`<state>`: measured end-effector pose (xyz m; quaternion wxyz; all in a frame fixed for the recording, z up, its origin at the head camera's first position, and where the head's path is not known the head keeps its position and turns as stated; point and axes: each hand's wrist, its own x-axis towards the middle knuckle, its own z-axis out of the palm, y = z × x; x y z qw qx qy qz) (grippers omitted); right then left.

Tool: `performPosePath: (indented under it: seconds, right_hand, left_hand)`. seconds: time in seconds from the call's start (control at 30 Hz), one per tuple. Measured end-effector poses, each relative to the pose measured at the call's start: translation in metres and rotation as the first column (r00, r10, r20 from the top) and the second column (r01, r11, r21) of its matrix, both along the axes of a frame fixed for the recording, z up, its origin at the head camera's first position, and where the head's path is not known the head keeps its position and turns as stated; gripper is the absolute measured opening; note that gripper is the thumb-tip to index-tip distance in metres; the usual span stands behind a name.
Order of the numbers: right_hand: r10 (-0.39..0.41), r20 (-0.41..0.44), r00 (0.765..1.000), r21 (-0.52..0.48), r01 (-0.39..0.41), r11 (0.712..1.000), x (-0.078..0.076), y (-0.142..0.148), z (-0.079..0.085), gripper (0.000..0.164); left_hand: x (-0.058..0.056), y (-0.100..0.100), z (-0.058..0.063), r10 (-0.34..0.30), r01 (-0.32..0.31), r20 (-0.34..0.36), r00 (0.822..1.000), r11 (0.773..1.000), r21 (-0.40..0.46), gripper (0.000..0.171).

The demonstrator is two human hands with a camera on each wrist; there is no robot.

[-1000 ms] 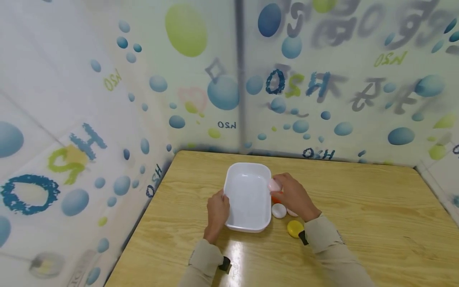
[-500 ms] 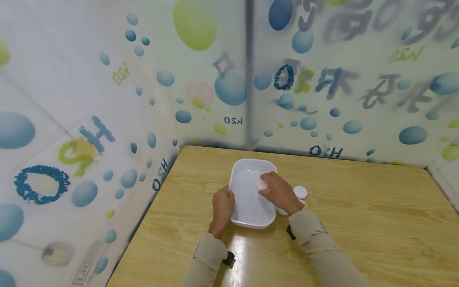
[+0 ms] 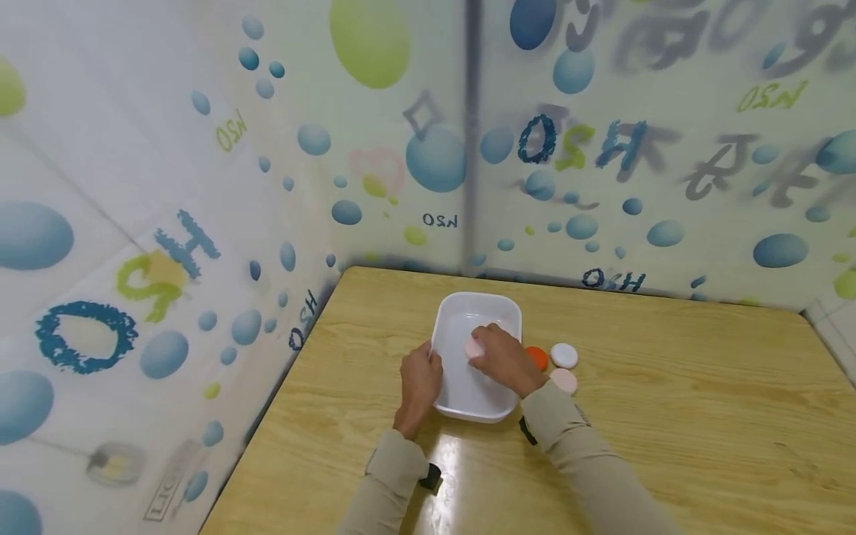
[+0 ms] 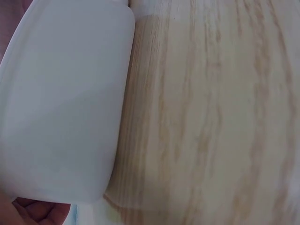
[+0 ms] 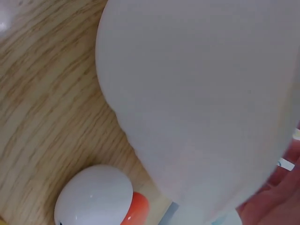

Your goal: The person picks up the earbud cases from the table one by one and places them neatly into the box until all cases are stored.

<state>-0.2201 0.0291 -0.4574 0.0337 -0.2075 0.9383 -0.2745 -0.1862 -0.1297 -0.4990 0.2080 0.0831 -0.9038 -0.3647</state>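
My left hand (image 3: 420, 379) grips the left rim of a white rectangular dish (image 3: 461, 399). In the left wrist view the curled fingers (image 4: 44, 212) show at the end of the dish's smooth outer wall (image 4: 65, 103). Reaching over the right rim, my right hand (image 3: 506, 360) pinches a pale pink rounded piece (image 3: 473, 348) above the dish's inside. Most of that piece is hidden behind the fingers. The right wrist view is filled largely by the dish's outer wall (image 5: 197, 93), with part of the right hand (image 5: 272, 201) at the lower right.
Beside the dish's right wall lie an orange round piece (image 3: 537, 358), a white one (image 3: 564, 355) and another pale pink one (image 3: 564, 381). All rest on a wooden table (image 3: 669, 401). Patterned walls (image 3: 388, 238) enclose its back and left side.
My right hand has carried the pale pink piece leftward from the dish's right edge to over its inside. The left hand keeps its grip on the rim. The head view has shifted slightly.
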Motion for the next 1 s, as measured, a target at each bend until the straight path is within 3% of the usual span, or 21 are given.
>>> performPosePath:
  seconds: [0.23,0.43,0.67,0.83,1.0]
  right_hand:
    - [0.005,0.058,0.998,0.057,-0.009,0.998,0.0,-0.012,-0.001,0.044]
    - [0.036,0.01,0.999,0.037,-0.036,0.999,0.001,-0.02,-0.007,0.041]
    - [0.048,0.057,0.997,0.013,-0.049,0.999,0.003,-0.014,-0.009,0.043]
    - [0.03,0.019,0.999,-0.02,-0.03,0.999,0.004,-0.004,0.001,0.042]
    - [0.022,-0.115,0.993,-0.107,-0.034,0.994,0.005,0.009,0.012,0.037]
  left_hand:
    - [-0.002,-0.002,0.001,0.01,-0.01,-0.007,1.0,0.999,0.036,0.018]
    - [-0.001,-0.002,0.0,0.023,-0.023,0.001,1.0,0.994,0.108,0.024]
    - [-0.001,0.003,-0.002,0.029,-0.031,0.015,0.999,0.992,0.123,0.025]
    - [-0.003,0.003,-0.003,0.044,-0.045,0.009,0.999,0.992,0.119,0.026]
    - [-0.003,0.001,-0.004,0.059,-0.062,0.032,0.998,0.99,0.123,0.026]
